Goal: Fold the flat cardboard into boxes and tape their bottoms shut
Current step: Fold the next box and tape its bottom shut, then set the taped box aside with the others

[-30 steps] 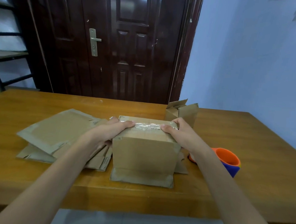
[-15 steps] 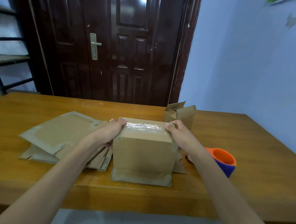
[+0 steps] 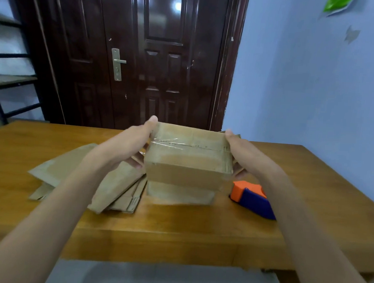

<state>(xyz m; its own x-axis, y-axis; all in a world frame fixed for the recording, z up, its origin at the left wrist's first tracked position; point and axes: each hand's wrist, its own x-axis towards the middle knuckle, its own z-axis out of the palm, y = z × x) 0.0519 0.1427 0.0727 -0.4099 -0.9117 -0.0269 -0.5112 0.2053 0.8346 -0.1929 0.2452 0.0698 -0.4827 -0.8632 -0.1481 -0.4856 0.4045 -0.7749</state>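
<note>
Here, both my hands, left hand (image 3: 128,143) and right hand (image 3: 245,153), grip the taped box (image 3: 189,156) above the table (image 3: 176,232); next, seemingly, set it aside, take flat cardboard (image 3: 75,167).

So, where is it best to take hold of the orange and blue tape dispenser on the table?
Grip the blue body of the tape dispenser from above, fingers across its narrow width. It lies long and low on the table, beside the right hand, so that hand is probably nearest.

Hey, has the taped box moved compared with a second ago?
Yes. The taped box has come up off the table and tilted toward the camera, held between the left hand and right hand. Before, its lower flaps sat on the tabletop.
</note>
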